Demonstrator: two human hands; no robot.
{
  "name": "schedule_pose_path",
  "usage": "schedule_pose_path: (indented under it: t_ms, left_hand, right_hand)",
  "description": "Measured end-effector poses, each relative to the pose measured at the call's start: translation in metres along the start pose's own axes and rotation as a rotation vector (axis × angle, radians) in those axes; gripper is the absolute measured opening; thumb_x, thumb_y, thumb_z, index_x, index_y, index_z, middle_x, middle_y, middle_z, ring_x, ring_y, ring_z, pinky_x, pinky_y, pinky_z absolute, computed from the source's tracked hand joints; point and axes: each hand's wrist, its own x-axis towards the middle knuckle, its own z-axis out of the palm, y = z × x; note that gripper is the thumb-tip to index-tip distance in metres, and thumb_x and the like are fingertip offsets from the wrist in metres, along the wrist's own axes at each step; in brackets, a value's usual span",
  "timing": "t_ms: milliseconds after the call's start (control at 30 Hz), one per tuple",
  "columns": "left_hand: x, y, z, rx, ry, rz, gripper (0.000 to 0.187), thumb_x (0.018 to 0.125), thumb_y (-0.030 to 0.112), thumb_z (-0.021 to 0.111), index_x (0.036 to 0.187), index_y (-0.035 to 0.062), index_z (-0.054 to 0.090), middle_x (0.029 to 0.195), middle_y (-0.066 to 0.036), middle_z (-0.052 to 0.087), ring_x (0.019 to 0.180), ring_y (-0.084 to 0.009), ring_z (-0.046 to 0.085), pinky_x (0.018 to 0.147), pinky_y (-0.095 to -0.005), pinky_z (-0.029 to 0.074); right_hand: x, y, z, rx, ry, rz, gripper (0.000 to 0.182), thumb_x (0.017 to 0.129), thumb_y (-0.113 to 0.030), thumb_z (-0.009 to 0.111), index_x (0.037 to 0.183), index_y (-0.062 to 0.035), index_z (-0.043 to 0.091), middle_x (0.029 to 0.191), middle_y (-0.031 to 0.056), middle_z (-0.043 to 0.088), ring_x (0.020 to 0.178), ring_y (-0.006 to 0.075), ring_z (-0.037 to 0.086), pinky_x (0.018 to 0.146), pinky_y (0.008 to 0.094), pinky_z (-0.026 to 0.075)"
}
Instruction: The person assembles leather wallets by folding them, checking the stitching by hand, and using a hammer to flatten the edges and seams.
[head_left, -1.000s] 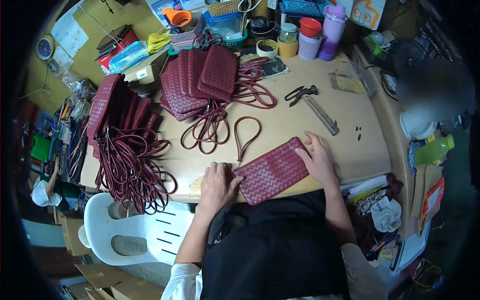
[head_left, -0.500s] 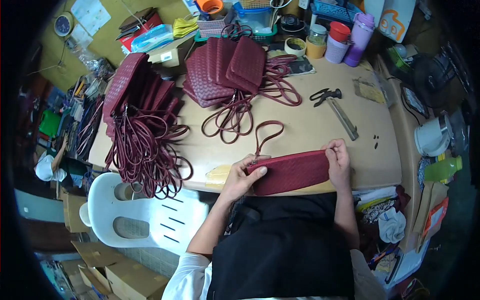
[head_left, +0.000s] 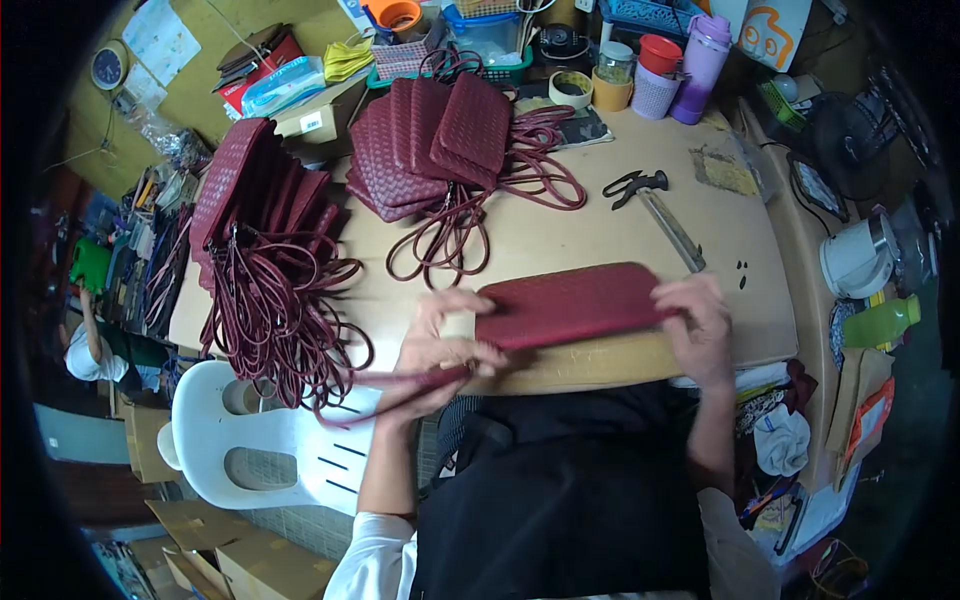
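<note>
A dark red woven pouch (head_left: 575, 305) is held between my two hands above the front edge of the table, a little blurred by motion. At its left end my left hand (head_left: 440, 345) grips the corner, and the wrist strap (head_left: 400, 385) trails out to the left over my wrist. My right hand (head_left: 698, 322) pinches the right end, fingers on top. Farther back lies a stack of similar pouches (head_left: 425, 140) with looped straps. Another upright row of pouches (head_left: 235, 190) stands on the left, its straps hanging over the table edge.
A hammer (head_left: 672, 230) and pincers (head_left: 628, 188) lie on the table (head_left: 560, 235) beyond my right hand. Cups and a purple bottle (head_left: 702, 70) stand at the back. A white chair (head_left: 325, 450) is at the left; a person (head_left: 90, 350) is farther off.
The pouch has been turned over, so its zipper edge no longer faces the back. Its strap has swung from behind the pouch to the left front. My view has shifted slightly.
</note>
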Motion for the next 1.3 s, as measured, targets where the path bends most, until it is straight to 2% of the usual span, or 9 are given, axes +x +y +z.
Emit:
schedule_pose_path:
  t_ms: [67, 333, 433, 567, 633, 800, 900, 1100, 1300]
  left_hand:
    - [-0.007, 0.004, -0.009, 0.157, -0.263, -0.135, 0.037, 0.066, -0.010, 0.060, 0.091, 0.0130, 0.075, 0.124, -0.008, 0.058, 0.121, -0.0267, 0.048, 0.099, -0.0392, 0.042]
    - [-0.014, -0.006, 0.049, 0.366, -0.064, -0.088, 0.021, 0.077, 0.003, 0.067, 0.098, 0.0055, 0.066, 0.110, -0.013, 0.063, 0.103, -0.0301, 0.059, 0.093, -0.0414, 0.043]
    - [0.002, 0.000, 0.093, 0.518, -0.358, 0.001, 0.059, 0.085, 0.029, 0.065, 0.139, 0.0164, 0.045, 0.147, -0.012, 0.037, 0.137, -0.0326, 0.032, 0.110, -0.0548, 0.022]
    - [0.003, -0.018, 0.118, 0.763, -0.495, 0.054, 0.059, 0.088, 0.039, 0.059, 0.142, 0.0215, 0.043, 0.150, -0.010, 0.033, 0.139, -0.0333, 0.030, 0.111, -0.0581, 0.020]
    - [0.001, -0.022, 0.119, 0.784, -0.536, 0.044, 0.059, 0.088, 0.041, 0.058, 0.142, 0.0224, 0.043, 0.150, -0.009, 0.033, 0.138, -0.0334, 0.030, 0.111, -0.0588, 0.020]
    - [0.004, -0.019, 0.115, 0.760, -0.538, 0.037, 0.059, 0.087, 0.041, 0.060, 0.141, 0.0239, 0.043, 0.148, -0.009, 0.036, 0.137, -0.0337, 0.031, 0.110, -0.0586, 0.020]
    - [0.005, -0.017, 0.114, 0.754, -0.538, 0.023, 0.059, 0.086, 0.040, 0.060, 0.140, 0.0241, 0.044, 0.147, -0.009, 0.037, 0.136, -0.0333, 0.032, 0.110, -0.0581, 0.021]
    - [0.006, -0.016, 0.114, 0.719, -0.513, 0.008, 0.058, 0.086, 0.037, 0.061, 0.139, 0.0238, 0.046, 0.147, -0.009, 0.037, 0.136, -0.0330, 0.032, 0.111, -0.0567, 0.021]
    - [0.006, -0.013, 0.115, 0.724, -0.530, -0.015, 0.058, 0.087, 0.032, 0.060, 0.142, 0.0240, 0.042, 0.147, -0.009, 0.036, 0.137, -0.0328, 0.031, 0.112, -0.0568, 0.020]
  right_hand:
    - [-0.007, 0.010, -0.020, 0.049, -0.537, 0.080, 0.020, 0.068, -0.004, 0.072, 0.086, -0.0030, 0.062, 0.104, 0.0122, 0.064, 0.103, 0.0273, 0.058, 0.089, 0.0357, 0.044]
    - [0.029, 0.116, 0.031, -0.501, 0.233, 0.245, 0.038, 0.084, -0.020, 0.067, 0.114, -0.0018, 0.052, 0.106, 0.0172, 0.057, 0.103, 0.0342, 0.052, 0.089, 0.0435, 0.042]
    - [0.051, 0.122, 0.056, -0.749, 0.067, 0.280, 0.039, 0.087, -0.028, 0.063, 0.115, -0.0039, 0.050, 0.106, 0.0198, 0.057, 0.101, 0.0347, 0.053, 0.088, 0.0449, 0.042]
    - [0.057, 0.132, 0.049, -0.628, -0.063, 0.474, 0.034, 0.094, -0.034, 0.054, 0.112, -0.0047, 0.050, 0.096, 0.0162, 0.059, 0.087, 0.0277, 0.059, 0.078, 0.0390, 0.048]
    - [0.041, 0.113, 0.031, 0.451, -0.019, 0.905, 0.030, 0.099, -0.033, 0.046, 0.111, -0.0057, 0.049, 0.084, 0.0098, 0.059, 0.069, 0.0172, 0.058, 0.062, 0.0291, 0.048]
    - [-0.023, 0.051, 0.014, 0.983, -0.139, 0.758, 0.024, 0.101, -0.025, 0.041, 0.113, -0.0054, 0.048, 0.078, 0.0048, 0.057, 0.059, 0.0090, 0.054, 0.054, 0.0227, 0.043]
    - [-0.030, 0.043, 0.006, 0.727, -0.325, 0.943, 0.028, 0.099, -0.022, 0.046, 0.117, -0.0004, 0.048, 0.080, 0.0096, 0.058, 0.066, 0.0147, 0.058, 0.060, 0.0282, 0.047]
    - [-0.026, 0.021, 0.004, -0.277, -0.009, 0.391, 0.034, 0.094, -0.024, 0.055, 0.114, 0.0023, 0.046, 0.085, 0.0265, 0.062, 0.075, 0.0439, 0.062, 0.069, 0.0505, 0.048]
    - [-0.009, 0.008, -0.029, -0.415, -0.564, 0.429, 0.028, 0.093, -0.023, 0.054, 0.107, -0.0009, 0.043, 0.076, 0.0251, 0.062, 0.074, 0.0455, 0.061, 0.065, 0.0539, 0.047]
